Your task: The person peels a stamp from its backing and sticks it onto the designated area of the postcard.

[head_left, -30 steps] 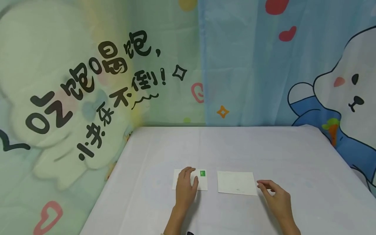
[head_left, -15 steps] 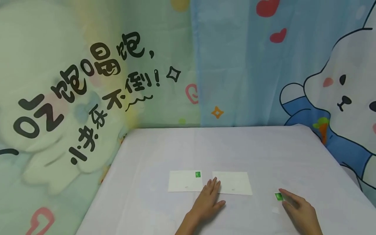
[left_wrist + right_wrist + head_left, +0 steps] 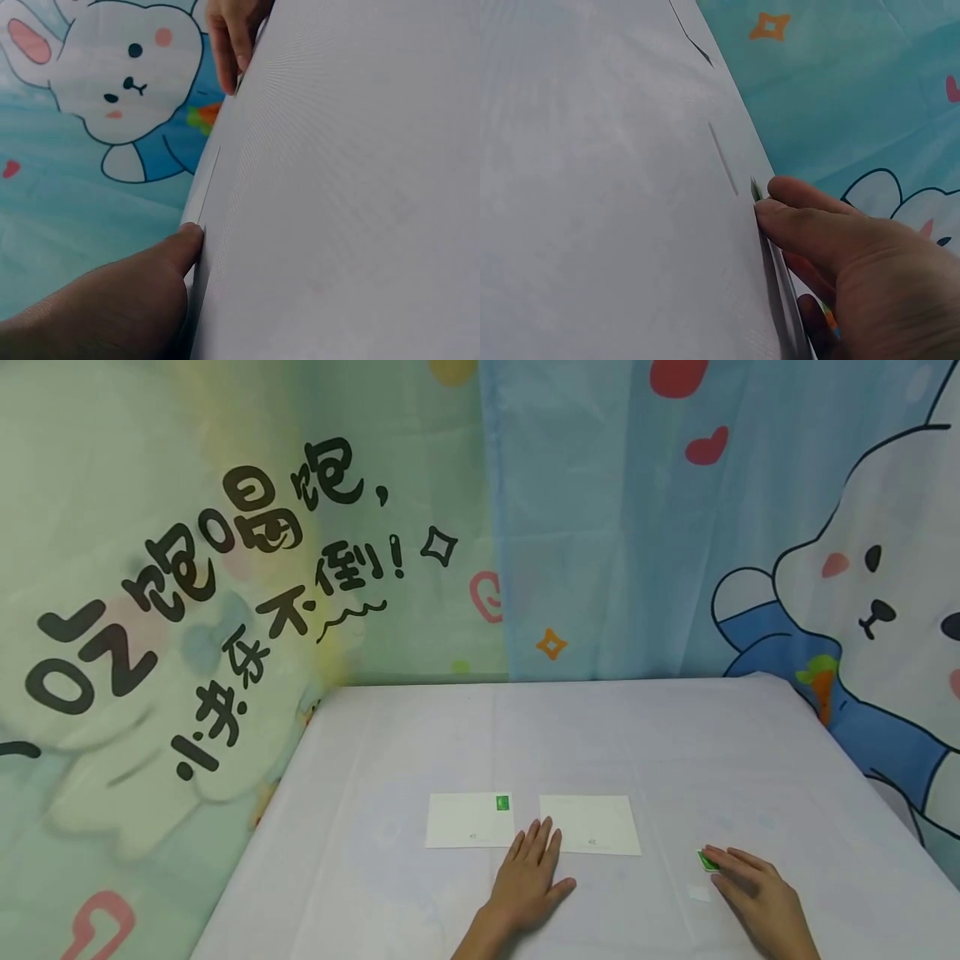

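A white cloth (image 3: 585, 739) covers the table (image 3: 315, 827); on it a stamped envelope (image 3: 465, 820) and a second envelope (image 3: 592, 822) lie flat, a gap between them — and a small pale slip (image 3: 699, 893) lies farther right, nearer the camera.

Two bare hands. Left hand (image 3: 528, 881): slim, tapering fingers (image 3: 546, 835), shorter thumb (image 3: 562, 889), bare wrist, forearm (image 3: 480, 937) bare down to picture edge. Right hand (image 3: 763, 893): slim fingers, also bare through wrist; close up, rounded thumb tip, broad thumb base. Nail detail unclear.
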Available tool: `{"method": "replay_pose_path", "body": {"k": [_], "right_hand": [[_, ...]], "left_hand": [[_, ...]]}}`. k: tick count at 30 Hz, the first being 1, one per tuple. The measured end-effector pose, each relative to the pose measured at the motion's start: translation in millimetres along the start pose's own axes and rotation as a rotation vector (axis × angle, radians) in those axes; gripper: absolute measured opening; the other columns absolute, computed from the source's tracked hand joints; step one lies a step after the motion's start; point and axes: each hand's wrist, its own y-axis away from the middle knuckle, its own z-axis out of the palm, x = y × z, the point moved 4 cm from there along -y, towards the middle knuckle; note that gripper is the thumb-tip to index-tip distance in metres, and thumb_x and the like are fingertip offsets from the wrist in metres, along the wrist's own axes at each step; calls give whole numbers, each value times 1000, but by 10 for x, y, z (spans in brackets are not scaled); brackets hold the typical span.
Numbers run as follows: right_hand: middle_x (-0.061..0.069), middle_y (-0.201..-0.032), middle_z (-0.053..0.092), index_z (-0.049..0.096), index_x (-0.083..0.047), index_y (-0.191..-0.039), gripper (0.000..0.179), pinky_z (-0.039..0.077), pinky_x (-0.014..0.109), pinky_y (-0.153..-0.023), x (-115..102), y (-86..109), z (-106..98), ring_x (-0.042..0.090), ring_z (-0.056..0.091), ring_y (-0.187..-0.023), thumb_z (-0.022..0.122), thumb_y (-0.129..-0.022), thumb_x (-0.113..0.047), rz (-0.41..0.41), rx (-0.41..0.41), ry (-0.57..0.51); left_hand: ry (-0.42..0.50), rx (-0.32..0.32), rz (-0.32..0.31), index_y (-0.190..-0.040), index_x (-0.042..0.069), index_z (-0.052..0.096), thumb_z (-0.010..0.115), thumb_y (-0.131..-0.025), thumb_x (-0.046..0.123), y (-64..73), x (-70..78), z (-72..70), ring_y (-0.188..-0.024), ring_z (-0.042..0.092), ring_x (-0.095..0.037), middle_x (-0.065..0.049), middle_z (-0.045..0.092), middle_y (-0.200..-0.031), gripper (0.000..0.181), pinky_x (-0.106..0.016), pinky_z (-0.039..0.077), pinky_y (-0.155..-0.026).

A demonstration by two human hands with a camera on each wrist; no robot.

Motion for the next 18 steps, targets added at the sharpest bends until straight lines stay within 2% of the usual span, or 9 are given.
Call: {"method": "replay_pose_path", "body": {"k": [6,18], "right_hand": [[21,-120,56,65,-5,-113,38,32,62,-82,1,-14,10,43,43,-112,66,-85,-30,-17,52,22],[16,-115,61,70,-8,-103,27,35,59,-82,29,-84,30,41,46,-111,69,-83,-26,-33,129,-13]], "left_hand": [[-4,23,2,-146,12,24,14,-94,59,-12,3,7,-139,9,-21,-7,14,-153,71,-38,11,-109],[16,25,-13,-146,12,25,17,-93,60,-53,-4,13,-139,9,-21,-6,14,-153,71,-39,12,-109]]}}
